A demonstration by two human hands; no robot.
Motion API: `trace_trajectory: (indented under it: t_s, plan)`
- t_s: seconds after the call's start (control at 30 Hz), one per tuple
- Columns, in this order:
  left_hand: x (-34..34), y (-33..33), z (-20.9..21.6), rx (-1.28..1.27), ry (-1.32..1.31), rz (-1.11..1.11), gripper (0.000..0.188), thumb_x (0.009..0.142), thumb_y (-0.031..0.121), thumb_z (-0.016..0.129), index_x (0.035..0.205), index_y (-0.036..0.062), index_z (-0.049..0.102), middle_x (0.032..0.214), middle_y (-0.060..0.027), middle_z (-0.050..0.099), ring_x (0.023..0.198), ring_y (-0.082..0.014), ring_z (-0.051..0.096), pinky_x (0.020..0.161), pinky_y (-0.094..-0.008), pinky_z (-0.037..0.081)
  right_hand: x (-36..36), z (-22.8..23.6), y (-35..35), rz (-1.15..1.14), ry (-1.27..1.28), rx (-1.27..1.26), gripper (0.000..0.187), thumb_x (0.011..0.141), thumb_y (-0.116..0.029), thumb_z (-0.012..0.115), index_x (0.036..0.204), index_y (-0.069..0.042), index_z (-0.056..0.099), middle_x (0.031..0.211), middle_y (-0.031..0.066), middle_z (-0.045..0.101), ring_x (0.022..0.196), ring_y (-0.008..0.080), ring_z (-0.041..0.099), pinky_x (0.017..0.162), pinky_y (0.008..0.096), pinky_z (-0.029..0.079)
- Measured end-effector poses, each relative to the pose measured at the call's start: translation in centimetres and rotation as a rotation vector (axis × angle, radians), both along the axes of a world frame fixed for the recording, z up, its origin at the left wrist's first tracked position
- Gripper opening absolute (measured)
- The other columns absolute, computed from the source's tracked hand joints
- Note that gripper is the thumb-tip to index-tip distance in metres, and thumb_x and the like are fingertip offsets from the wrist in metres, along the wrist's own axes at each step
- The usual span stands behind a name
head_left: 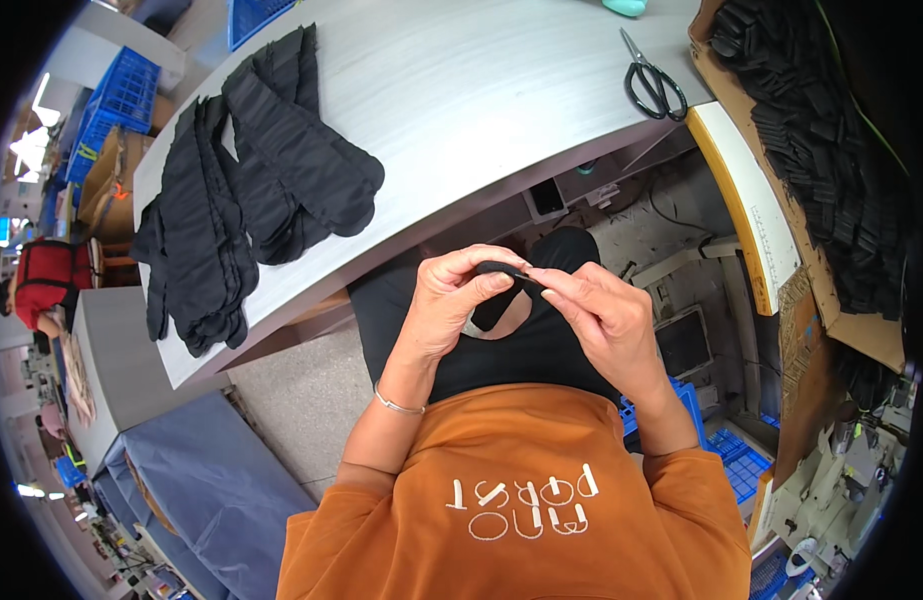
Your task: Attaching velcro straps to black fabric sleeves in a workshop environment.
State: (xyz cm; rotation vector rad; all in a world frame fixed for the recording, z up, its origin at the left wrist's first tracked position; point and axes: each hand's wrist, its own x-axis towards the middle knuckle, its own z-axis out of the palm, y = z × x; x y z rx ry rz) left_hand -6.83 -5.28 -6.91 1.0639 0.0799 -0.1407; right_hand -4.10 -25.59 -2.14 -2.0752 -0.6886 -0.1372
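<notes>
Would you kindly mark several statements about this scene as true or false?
1. The left hand and the right hand are both at the small black piece. True.
2. The scissors are in the right hand. False: they lie on the table.
3. Dark fabric strips lie in overlapping groups on the left part of the table. True.
4. The cardboard box at the right is filled with white items. False: it holds many black pieces.
5. The bracelet is on the right wrist. False: it is on the left one.
</notes>
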Motion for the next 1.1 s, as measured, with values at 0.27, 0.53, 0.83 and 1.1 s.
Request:
trace_trajectory:
  t_s: [0.27, 0.53, 0.83, 1.1]
  plan:
    - [0.0, 0.0, -0.5, 0.131, -0.046, -0.017, 0.019, 0.088, -0.002, 0.069, 0.105, -0.0001, 0.074, 0.101, -0.0085, 0.073, 0.096, -0.0147, 0.067, 0.089, -0.0273, 0.052, 0.9, 1.2, -0.8, 0.116, -0.037, -0.180, 0.025, 0.084, -0.004, 0.072, 0.108, -0.011, 0.074, 0.068, 0.0056, 0.054, 0.051, 0.0207, 0.052, 0.047, 0.0315, 0.040]
    - [-0.3, -1.9, -1.8, 0.211, 0.032, 0.190, 0.018, 0.087, 0.001, 0.073, 0.105, 0.0006, 0.075, 0.091, -0.0004, 0.071, 0.072, -0.0020, 0.057, 0.060, -0.0183, 0.046, 0.4, -0.3, 0.8, -0.079, -0.148, -0.319, 0.019, 0.085, -0.009, 0.070, 0.104, -0.012, 0.071, 0.072, 0.0066, 0.056, 0.059, 0.0254, 0.062, 0.049, 0.0373, 0.046]
    - [1.6, -1.2, -0.5, -0.048, 0.029, 0.271, 0.018, 0.097, 0.005, 0.061, 0.113, -0.0042, 0.062, 0.106, -0.0132, 0.070, 0.094, -0.0153, 0.067, 0.088, -0.0296, 0.054, 3.9, -2.8, 1.7, -0.057, 0.206, 0.186, 0.022, 0.083, -0.009, 0.077, 0.104, -0.006, 0.072, 0.081, 0.0078, 0.064, 0.061, 0.0162, 0.062, 0.056, 0.0327, 0.048]
    - [8.3, -0.5, 3.6, 0.150, -0.096, 0.321, 0.024, 0.094, 0.008, 0.062, 0.113, -0.0059, 0.066, 0.099, -0.0091, 0.072, 0.084, -0.0097, 0.063, 0.075, -0.0231, 0.053, 6.4, -5.6, 5.2, 0.216, 0.820, 0.356, 0.016, 0.091, -0.013, 0.072, 0.092, 0.004, 0.070, 0.081, 0.0018, 0.071, 0.074, 0.0082, 0.064, 0.069, 0.0243, 0.053]
